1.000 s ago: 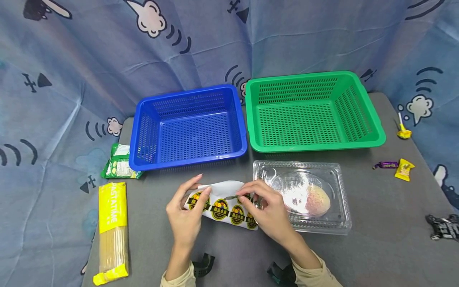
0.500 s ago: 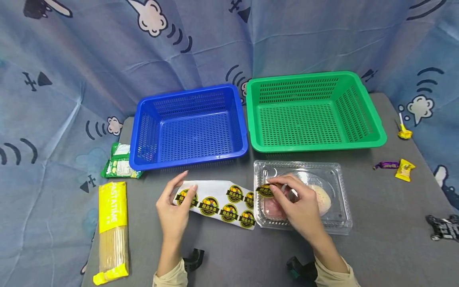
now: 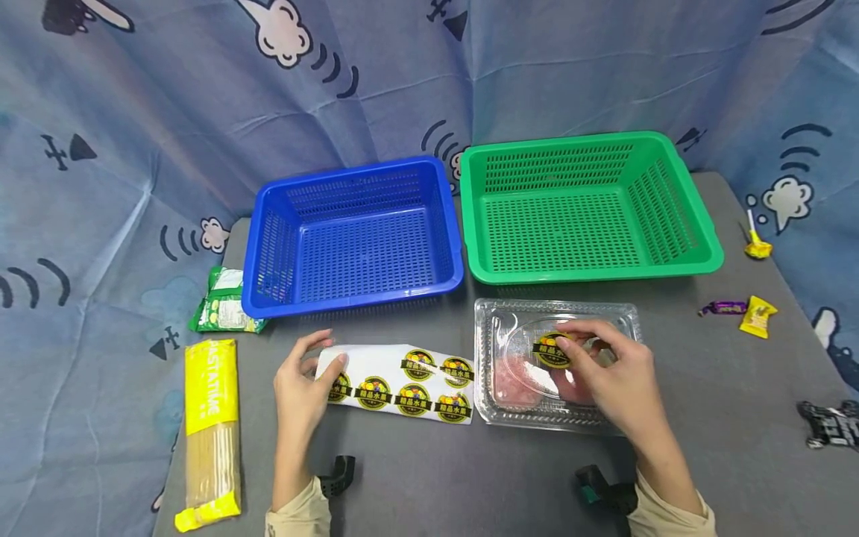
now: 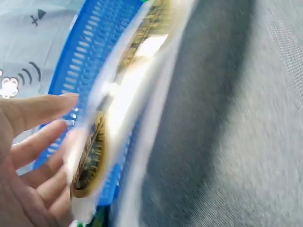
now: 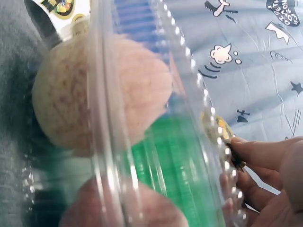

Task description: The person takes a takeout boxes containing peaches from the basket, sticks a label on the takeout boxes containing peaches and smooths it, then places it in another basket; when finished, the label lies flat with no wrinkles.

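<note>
My left hand [image 3: 298, 391] pinches the left end of a white sheet [image 3: 359, 359] printed with round black-and-yellow stickers. In the left wrist view that sheet [image 4: 125, 101] is blurred, seen nearly edge-on. One peeled sticker [image 3: 552, 350] is pinched between thumb and fingers of my right hand [image 3: 624, 380], over the lid of a clear plastic box [image 3: 488, 410]. Whether the sticker touches the lid, I cannot tell. Pinkish, peach-like fruit [image 3: 515, 384] lies inside the box, partly hidden by the right hand; the right wrist view shows one round fruit [image 5: 61, 99] through the plastic.
Behind the hands stand a blue basket [image 3: 352, 302] and a green basket [image 3: 590, 274]. At left lie a pasta pack [image 3: 211, 425] and a green snack bag [image 3: 231, 313]. Yellow candy [image 3: 758, 317], purple candy [image 3: 723, 308], a lollipop [image 3: 757, 246] and a black-and-white object [image 3: 831, 425] are at right.
My right hand has peeled a sticker off the sheet and carried it rightward over the box. My left hand has shifted left with the sheet.
</note>
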{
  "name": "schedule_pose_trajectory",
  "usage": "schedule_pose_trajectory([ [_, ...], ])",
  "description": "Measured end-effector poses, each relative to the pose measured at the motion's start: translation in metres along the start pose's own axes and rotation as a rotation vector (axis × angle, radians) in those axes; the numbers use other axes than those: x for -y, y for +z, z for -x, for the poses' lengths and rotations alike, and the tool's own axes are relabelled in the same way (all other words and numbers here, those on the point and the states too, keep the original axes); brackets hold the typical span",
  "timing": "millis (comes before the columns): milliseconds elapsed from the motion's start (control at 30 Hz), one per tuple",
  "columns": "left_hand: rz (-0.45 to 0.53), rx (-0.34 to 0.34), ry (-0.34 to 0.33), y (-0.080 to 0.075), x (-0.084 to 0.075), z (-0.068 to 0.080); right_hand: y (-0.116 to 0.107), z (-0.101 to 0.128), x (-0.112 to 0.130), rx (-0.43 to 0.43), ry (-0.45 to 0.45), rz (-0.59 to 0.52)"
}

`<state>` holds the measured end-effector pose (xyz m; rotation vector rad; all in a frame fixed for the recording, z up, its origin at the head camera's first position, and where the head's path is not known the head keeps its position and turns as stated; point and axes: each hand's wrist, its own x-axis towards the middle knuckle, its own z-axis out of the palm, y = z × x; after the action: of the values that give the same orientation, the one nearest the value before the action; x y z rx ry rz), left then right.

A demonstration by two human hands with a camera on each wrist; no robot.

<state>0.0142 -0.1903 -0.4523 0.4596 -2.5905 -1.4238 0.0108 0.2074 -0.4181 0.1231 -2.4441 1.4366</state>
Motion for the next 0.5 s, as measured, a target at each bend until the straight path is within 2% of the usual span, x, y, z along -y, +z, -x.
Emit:
schedule_pose_trajectory([
  [167,-0.165,0.108,-0.061,0.001,0.005,-0.001,-0.004,-0.001,-0.004,0.020,0.041,0.034],
  [267,-0.232,0.152,-0.093,0.003,0.004,0.000,-0.006,-0.001,-0.005,0.025,0.069,0.080],
  [400,-0.310,0.172,-0.142,0.005,-0.003,0.002,-0.006,-0.001,-0.006,0.030,0.082,0.132],
  [500,-0.342,0.168,-0.137,0.010,-0.011,0.004,-0.006,0.000,-0.006,0.030,0.079,0.144],
])
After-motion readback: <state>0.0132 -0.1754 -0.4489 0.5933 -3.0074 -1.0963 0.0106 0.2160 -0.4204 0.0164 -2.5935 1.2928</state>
